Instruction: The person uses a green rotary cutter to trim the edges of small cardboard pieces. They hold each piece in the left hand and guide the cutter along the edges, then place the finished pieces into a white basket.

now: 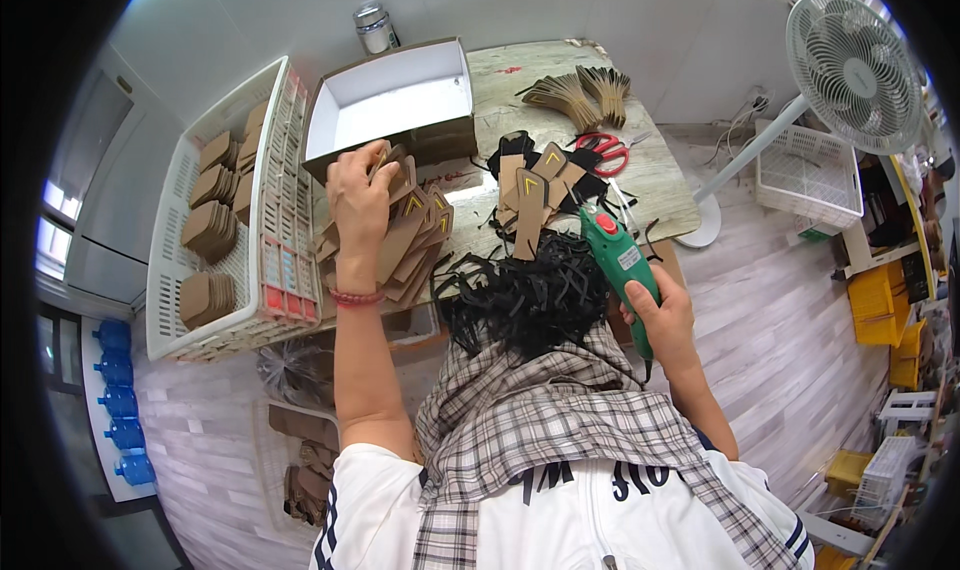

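My right hand [663,318] is wrapped round a green electric hand tool [622,260] with a red button, its narrow tip pointing up at the table and a cord at its lower end. My left hand [358,195] is closed at the near side of the open box, fingers curled on a brown flat piece [398,160] with a dark edge. Below that hand lies a heap of brown pieces [402,250] with yellow marks. More brown pieces [530,195] lie mixed with black cloth in front of the tool. A tangle of black strips [530,295] covers the table's near edge and my lap.
An open box [390,100] with a white inside stands behind my left hand. At left, a white crate [255,270] holds stacked brown pieces. Red-handled scissors [605,153] and bundled brown strips [580,98] lie farther back. A standing fan [855,75] is at right.
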A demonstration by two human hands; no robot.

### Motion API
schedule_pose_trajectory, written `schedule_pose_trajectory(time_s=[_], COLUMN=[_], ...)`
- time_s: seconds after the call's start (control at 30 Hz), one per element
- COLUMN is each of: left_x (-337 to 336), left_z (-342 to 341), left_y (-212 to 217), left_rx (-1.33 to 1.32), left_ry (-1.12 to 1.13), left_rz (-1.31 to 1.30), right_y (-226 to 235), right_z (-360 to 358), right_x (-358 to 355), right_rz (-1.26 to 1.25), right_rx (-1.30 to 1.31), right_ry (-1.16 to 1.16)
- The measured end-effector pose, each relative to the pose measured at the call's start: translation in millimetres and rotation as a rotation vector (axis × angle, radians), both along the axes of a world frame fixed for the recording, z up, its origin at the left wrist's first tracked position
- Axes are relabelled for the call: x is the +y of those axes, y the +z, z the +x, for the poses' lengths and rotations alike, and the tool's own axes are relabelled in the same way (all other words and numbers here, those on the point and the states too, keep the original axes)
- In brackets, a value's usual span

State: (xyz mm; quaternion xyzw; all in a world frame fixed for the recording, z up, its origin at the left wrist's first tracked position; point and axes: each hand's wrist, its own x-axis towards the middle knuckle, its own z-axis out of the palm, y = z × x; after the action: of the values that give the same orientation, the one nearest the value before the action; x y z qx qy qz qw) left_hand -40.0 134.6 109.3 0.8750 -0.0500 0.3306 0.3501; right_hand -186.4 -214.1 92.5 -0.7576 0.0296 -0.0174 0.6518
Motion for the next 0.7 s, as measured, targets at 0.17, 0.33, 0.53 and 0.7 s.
schedule_pose_trajectory(time_s=[0.17, 0.33, 0.53, 0.7], left_x=[-93, -162, -162, -151], left_z=[13, 46, 48, 42], left_y=[-44, -125, -140, -122], left_rx=[0.106, 0.484, 0.339, 0.242], left_ry=[-0.064, 0.134, 0.080, -0.209], left_rz=[0.029, 0.170, -0.168, -1.075], right_y=[-14, -30, -40, -37], right_z=[1, 4, 9, 15], right_x=[-7, -14, -14, -3], right_rz=[-0.037, -0.032, -0.046, -0.070], right_rx=[0.042, 0.097, 0.109, 0.094], right_ry=[-0.072, -0.082, -0.073, -0.075])
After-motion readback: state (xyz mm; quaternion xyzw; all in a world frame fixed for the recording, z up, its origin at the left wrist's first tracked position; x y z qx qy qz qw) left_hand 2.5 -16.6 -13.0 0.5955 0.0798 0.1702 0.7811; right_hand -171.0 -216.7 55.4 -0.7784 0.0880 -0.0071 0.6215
